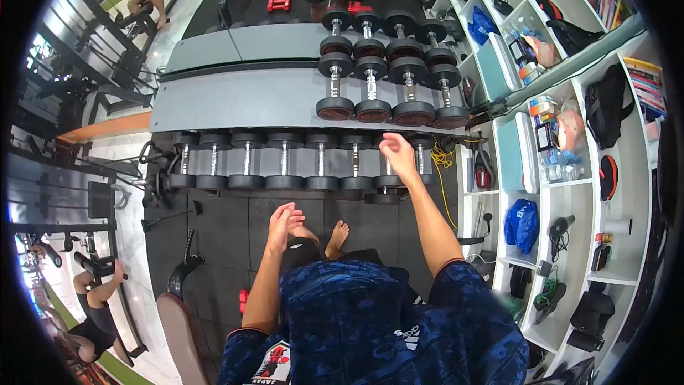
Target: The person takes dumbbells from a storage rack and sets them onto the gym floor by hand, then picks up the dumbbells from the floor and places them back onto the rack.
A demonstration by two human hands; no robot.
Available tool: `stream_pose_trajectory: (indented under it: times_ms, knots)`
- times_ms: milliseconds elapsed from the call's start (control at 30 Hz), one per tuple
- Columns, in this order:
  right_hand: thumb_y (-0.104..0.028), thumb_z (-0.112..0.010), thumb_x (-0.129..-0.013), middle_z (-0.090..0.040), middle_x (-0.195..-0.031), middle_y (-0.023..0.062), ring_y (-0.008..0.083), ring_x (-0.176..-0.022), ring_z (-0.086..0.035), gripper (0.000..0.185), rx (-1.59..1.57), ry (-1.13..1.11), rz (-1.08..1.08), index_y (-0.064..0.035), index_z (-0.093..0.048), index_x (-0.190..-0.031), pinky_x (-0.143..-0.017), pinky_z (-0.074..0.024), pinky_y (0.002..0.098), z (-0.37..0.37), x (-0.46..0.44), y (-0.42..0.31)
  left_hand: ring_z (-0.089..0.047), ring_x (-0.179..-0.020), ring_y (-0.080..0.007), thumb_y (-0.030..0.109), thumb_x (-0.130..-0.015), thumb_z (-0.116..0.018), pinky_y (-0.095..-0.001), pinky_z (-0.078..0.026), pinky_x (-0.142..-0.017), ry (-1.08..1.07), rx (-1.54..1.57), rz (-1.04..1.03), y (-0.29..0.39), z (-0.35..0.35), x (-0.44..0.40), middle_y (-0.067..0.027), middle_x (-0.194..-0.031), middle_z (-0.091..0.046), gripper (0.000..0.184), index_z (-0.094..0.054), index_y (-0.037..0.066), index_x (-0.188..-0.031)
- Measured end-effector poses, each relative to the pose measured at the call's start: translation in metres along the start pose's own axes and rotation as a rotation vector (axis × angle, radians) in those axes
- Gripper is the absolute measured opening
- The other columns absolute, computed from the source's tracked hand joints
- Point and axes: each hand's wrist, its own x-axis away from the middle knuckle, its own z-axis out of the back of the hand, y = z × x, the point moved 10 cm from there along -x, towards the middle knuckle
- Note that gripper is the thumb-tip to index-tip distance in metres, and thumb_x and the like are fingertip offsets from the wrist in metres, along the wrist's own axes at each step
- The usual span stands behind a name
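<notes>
Dumbbells [285, 182] line the rack [228, 100], handles aligned, likely for easy reach.
Right hand [399, 157], loosely curled and seemingly empty, overlaps the lower row, contact unclear; left hand [285, 224] hangs unladen above the floor [221, 221].

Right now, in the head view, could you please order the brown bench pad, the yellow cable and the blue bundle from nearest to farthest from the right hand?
From the right hand:
1. Yellow cable: just to its right, by the dumbbell rack's end.
2. Blue bundle: farther right, in the white shelving.
3. Brown bench pad: far left, at the picture's lower left.
</notes>
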Motion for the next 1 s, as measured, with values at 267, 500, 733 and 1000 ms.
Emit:
stream_pose_trajectory:
  times_ms: [267, 500, 733, 1000]
  knots:
    - [-0.018, -0.072, -0.073, -0.068, -0.100, 0.0125, 0.0213, -0.093, -0.065, 0.040, 0.238, 0.212, 0.019, -0.0020, -0.062, -0.108, -0.084, -0.0502, 0.0322, 0.000, -0.154, -0.007, -0.066, -0.088, -0.0253, 0.026, -0.098, -0.046, -0.0340, -0.056, -0.074, -0.030, 0.092, 0.034, 0.015, -0.003, -0.067, -0.0166, -0.097, -0.064, 0.034, -0.051, -0.001, -0.118]
    - [-0.039, -0.076, -0.072, -0.059, -0.117, 0.0194, 0.0288, -0.107, -0.059, 0.069, 0.445, -0.048, -0.474, 0.0014, -0.050, -0.122, -0.084, -0.0508, 0.0385, -0.055, -0.237, 0.044, -0.066, -0.084, -0.0211, 0.023, -0.095, -0.052, -0.0302, -0.055, -0.071, -0.013, 0.156, 0.093, 0.047, 0.005, -0.117, -0.0142, -0.094, -0.065, 0.031, -0.055, -0.001, -0.114]
    - [-0.026, -0.071, -0.079, -0.060, -0.083, 0.0125, 0.0244, -0.072, -0.062, 0.036, -0.028, -0.119, -0.758, -0.0007, -0.055, -0.099, -0.063, -0.0559, 0.0448, -0.089, -0.250, 0.108, -0.064, -0.090, -0.0222, 0.021, -0.095, -0.052, -0.0333, -0.053, -0.077, -0.071, 0.025, 0.088, 0.105, -0.018, -0.171, -0.0126, -0.098, -0.062, 0.028, -0.054, 0.001, -0.115]
    - [-0.022, -0.066, -0.079, -0.050, -0.058, 0.0029, 0.0154, -0.046, -0.047, 0.023, -0.351, -0.177, -0.861, -0.0085, -0.051, -0.067, -0.043, -0.0441, 0.0339, -0.110, -0.256, 0.126, -0.061, -0.085, -0.0171, 0.017, -0.090, -0.059, -0.0305, -0.051, -0.073, -0.076, -0.050, 0.113, 0.159, -0.064, -0.257, -0.0093, -0.095, -0.062, 0.025, -0.058, 0.004, -0.111]
